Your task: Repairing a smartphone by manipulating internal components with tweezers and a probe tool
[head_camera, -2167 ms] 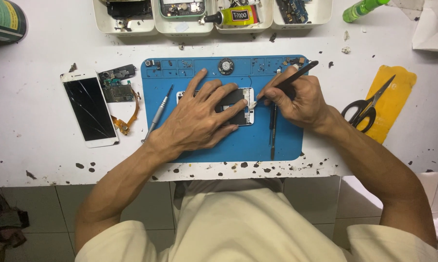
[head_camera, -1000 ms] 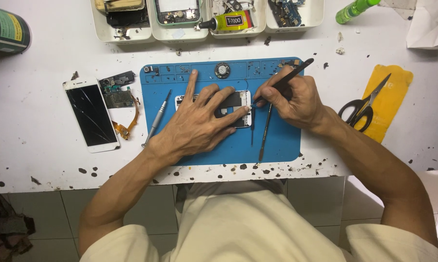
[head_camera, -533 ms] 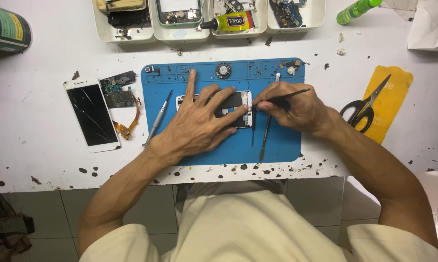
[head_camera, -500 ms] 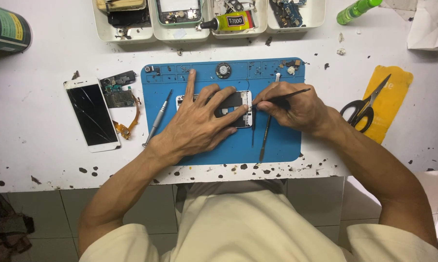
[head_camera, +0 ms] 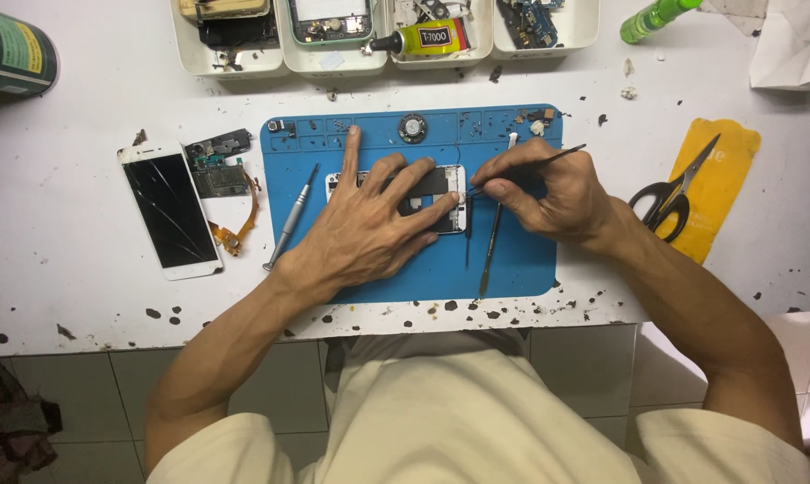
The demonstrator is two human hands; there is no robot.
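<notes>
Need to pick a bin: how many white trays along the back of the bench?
4, side by side along the back edge: far left, second, third, holding a glue tube, rightmost. More may lie beyond the frame.

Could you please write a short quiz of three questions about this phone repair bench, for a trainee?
1. True or false: the left hand lies flat on the opened white phone body on the blue rubber work mat.
2. What does the right hand hold?
A. thin black tweezers
B. the black-handled scissors
C. the silver screwdriver
3. Fill in: the white phone screen with cracked black glass lies to the ___ of the mat, as the picture shows it.

Key: 1 true; 2 A; 3 left.
</notes>
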